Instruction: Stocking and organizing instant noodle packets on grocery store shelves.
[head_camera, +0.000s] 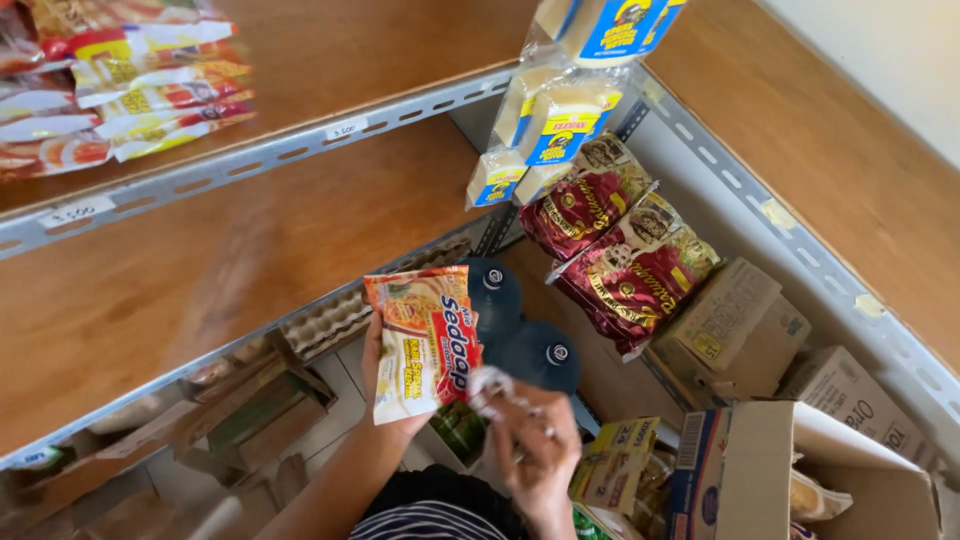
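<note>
The left hand (385, 385) is gripping a noodle packet (425, 340) from behind at centre frame, tilting its printed face up toward the eyes as if it is being checked over. The right hand (535, 450), blurring just below and to the right, is pinching a small crinkly clear wrapper (495, 385) close against the packet's lower corner. Behind them two dark bottle caps (525, 320) are standing on the floor, and more packets (130, 85) are lying stacked on the wooden shelf (330, 60) at upper left.
</note>
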